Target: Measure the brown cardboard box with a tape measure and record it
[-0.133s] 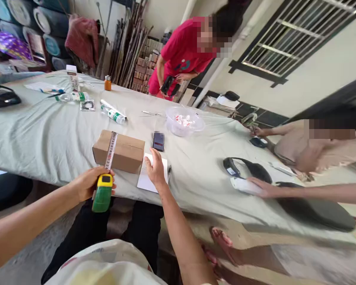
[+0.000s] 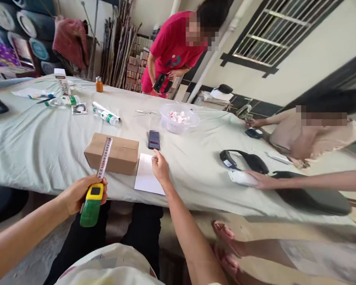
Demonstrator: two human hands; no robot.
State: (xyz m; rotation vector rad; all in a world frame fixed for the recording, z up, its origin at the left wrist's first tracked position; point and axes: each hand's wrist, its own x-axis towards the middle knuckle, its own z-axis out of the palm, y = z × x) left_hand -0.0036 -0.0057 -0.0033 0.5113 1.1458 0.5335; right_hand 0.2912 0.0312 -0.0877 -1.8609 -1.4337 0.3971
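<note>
My left hand is closed around a green and yellow tape measure. Its tape runs up and lies across a brown cardboard box on the cloth-covered table. My right hand rests on a white sheet of paper right of the box, its fingers bent and pressed on the sheet. A dark phone lies just beyond the paper.
A clear bowl of wrapped sweets, bottles, an orange jar and black headsets lie on the table. A person in red stands at the far side. Another person's hand reaches in from the right; a third person sits there.
The tape measure body has dropped slightly toward me and the tape end has shifted on the box. My right hand has slid a little right on the paper.
</note>
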